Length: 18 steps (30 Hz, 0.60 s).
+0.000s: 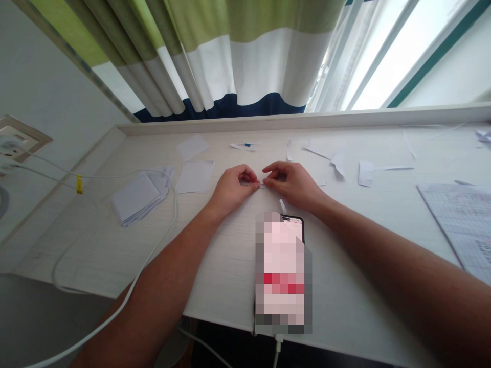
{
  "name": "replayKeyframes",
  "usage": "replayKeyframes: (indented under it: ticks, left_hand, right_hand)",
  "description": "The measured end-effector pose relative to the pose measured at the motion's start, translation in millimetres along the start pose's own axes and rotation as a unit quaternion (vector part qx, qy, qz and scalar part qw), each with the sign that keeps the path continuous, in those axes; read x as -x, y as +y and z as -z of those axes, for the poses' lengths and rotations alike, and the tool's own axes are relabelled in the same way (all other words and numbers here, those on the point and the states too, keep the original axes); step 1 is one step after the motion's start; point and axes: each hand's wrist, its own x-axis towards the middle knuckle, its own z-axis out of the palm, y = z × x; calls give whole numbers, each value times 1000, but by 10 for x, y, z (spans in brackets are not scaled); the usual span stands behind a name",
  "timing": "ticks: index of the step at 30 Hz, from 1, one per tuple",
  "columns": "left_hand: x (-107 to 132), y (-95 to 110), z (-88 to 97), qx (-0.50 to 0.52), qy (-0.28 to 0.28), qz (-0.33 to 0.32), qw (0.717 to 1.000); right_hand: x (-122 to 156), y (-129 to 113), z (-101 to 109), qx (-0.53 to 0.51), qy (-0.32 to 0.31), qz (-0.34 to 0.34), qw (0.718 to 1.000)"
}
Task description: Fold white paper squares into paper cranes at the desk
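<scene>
Between my hands lies a thin white paper strip (pixel 262 186), close to the tabletop. My left hand (pixel 235 190) pinches its left side with thumb and fingertips. On the other side, my right hand (pixel 294 184) has its thumb and a fingertip at the strip, with the index finger raised apart. Most of the strip is hidden by my fingers; a white paper end (pixel 321 184) shows beyond the right hand, and I cannot tell if it is the same piece. A small paper scrap (pixel 283 206) lies just below my right hand.
A phone (pixel 300 225), partly blurred out, lies in front with a cable plugged in. Left are a folded paper stack (pixel 138 197), paper squares (pixel 195 176) and a white cable (pixel 177 204). Behind lie scraps (pixel 337 166) and a small blue item (pixel 247 144); a printed sheet (pixel 460 220) is right.
</scene>
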Motion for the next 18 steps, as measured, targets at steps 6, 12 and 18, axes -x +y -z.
replayKeyframes:
  ticks: [6,12,18]
  left_hand:
    - [-10,4,6,2,-7,2,1000]
    - [-6,13,14,0,-11,-3,1000]
    - [-19,9,9,10,-12,-2,1000]
  right_hand:
    - [15,33,-22,19,-5,38,999]
    - [2,54,-18,15,-4,31,999]
    - [0,90,-48,137,-11,96,986]
